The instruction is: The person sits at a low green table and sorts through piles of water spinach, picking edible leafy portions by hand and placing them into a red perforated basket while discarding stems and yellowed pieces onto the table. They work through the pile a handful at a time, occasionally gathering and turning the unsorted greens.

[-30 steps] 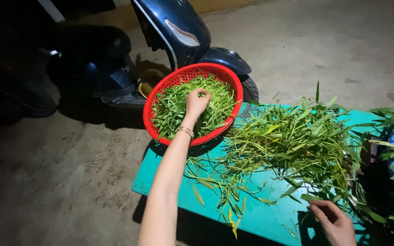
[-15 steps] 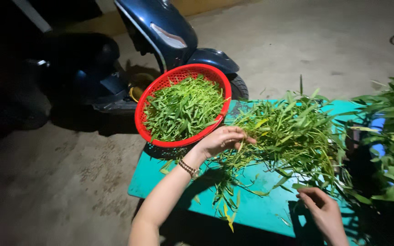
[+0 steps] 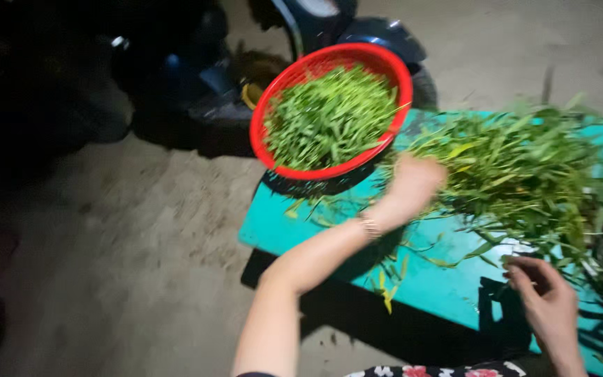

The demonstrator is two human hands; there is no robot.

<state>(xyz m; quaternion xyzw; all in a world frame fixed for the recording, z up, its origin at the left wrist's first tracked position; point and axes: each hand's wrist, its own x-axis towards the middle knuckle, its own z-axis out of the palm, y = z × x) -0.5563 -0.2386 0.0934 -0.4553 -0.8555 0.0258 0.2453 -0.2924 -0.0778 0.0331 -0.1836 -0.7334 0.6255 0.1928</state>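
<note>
The right hand (image 3: 549,300) curls loosely, its grip pinching a thin stem at the near edge of the leafy green stalks (image 3: 525,164) heaped on the turquoise table (image 3: 441,279). The left hand (image 3: 413,183), blurred, touches the pile; its grip is unclear. Beyond, a red basket (image 3: 329,112) holds picked greens.

Greens (image 3: 525,167): loose heap of long thin stalks with narrow leaves, green with some yellowing, sprawled across the teal counter (image 3: 441,286). Stalks lie mostly flat and tangled, a few strands hanging over the near edge. Left hand (image 3: 413,183) is in the heap's left end; blurred, grip unclear. Right hand (image 3: 546,300) at the heap's near edge, fingers curled on a stem.
</note>
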